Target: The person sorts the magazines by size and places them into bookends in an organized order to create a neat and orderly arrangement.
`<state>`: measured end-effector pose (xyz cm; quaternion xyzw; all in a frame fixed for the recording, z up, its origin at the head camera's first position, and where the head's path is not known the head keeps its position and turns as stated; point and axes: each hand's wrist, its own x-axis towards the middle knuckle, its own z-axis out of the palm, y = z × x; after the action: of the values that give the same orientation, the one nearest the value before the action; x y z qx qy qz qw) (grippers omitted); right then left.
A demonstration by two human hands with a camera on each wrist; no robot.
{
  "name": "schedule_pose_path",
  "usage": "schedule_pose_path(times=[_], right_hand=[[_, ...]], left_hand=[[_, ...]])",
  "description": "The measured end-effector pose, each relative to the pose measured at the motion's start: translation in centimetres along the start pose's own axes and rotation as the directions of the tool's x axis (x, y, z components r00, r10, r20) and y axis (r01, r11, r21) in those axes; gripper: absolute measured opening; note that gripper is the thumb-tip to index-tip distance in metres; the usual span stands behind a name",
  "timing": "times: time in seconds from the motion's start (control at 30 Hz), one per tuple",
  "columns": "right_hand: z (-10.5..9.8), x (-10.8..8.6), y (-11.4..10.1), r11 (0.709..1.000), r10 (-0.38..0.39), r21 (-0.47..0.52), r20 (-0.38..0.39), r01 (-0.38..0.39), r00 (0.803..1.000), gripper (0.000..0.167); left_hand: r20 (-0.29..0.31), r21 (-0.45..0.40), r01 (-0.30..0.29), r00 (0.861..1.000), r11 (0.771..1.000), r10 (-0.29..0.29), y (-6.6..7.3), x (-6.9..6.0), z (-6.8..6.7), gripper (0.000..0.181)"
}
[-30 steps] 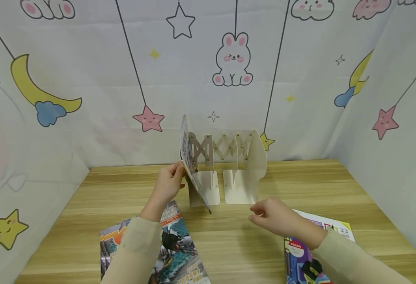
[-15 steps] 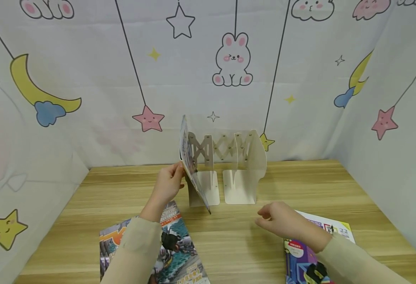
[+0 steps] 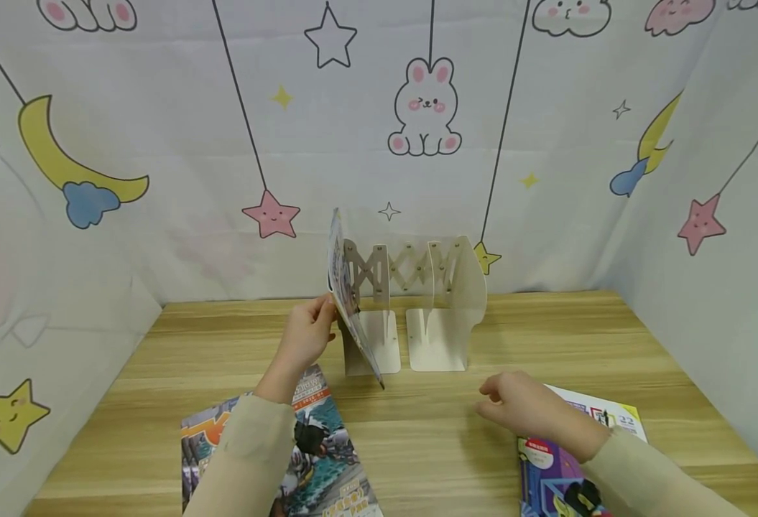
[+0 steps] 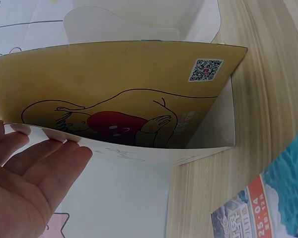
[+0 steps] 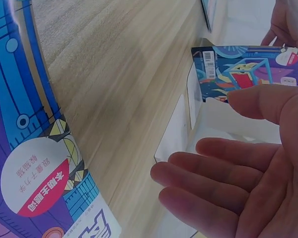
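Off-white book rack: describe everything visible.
An off-white, metal-looking expanding book rack stands upright on the wood-grain table: curved right end panel, slimmer dividers, riveted crisscross bars stretched out behind, separate flat base plates in front. A thin colourful magazine stands inside its left end, where the left hand grips, apparently on the rack's edge.

A wood-grain table [image 3: 427,445], streaked from side to side.
On it I see a cream book rack [image 3: 440,345] standing mid-frame, overlapping magazines [image 3: 336,434] lying lower left, and a purple-and-white magazine [image 3: 540,488] lower right.
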<state>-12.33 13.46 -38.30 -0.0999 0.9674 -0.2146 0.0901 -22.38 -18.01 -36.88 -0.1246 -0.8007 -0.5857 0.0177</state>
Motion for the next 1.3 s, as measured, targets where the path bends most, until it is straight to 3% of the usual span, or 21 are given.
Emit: schedule_pose_path(times=[0.4, 0.73, 0.93, 1.3], right_hand=[[-0.3, 0.0, 0.9, 0.993, 0.032, -0.109, -0.029, -0.035, 0.999, 0.033], [-0.3, -0.1, 1.7, 0.986, 0.117, -0.118, -0.01, -0.117, 0.993, 0.027], [-0.3, -0.2, 2.1, 0.979, 0.17, -0.11, -0.026, -0.172, 0.985, 0.047], [-0.3, -0.2, 3.7, 0.967, 0.202, -0.155, -0.033, -0.204, 0.979, 0.043]], left_hand=[[-0.006, 0.022, 0.004, 1.0, 1.0, -0.003, -0.1, 0.1, -0.1, 0.04], [-0.018, 0.028, 0.023, 1.0, 0.999, -0.023, -0.1, 0.0, 0.0, 0.04], [-0.021, 0.014, 0.026, 0.999, 1.0, -0.025, -0.2, 0.1, 0.1, 0.04], [-0.025, 0.019, 0.023, 0.999, 1.0, -0.023, -0.3, 0.1, 0.0, 0.04]])
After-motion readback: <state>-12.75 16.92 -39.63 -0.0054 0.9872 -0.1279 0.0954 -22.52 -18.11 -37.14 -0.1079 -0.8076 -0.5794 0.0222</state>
